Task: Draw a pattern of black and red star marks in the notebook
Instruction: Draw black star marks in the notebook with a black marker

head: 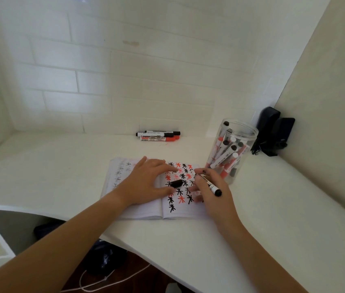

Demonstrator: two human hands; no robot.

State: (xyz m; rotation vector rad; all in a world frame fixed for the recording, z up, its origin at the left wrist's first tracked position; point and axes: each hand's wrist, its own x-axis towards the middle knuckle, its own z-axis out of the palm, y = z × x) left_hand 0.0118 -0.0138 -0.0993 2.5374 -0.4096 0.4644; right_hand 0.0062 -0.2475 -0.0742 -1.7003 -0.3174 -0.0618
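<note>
Lying open, notebook point(146, 212); right page of black, red stars point(181, 198)

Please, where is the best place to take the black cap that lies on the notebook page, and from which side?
Judging by its pose, pinch the black cap across its short round body from above. It lies on its side on the notebook, long axis left-right, so the near and far sides are free. The left hand crowds its left end.
</note>
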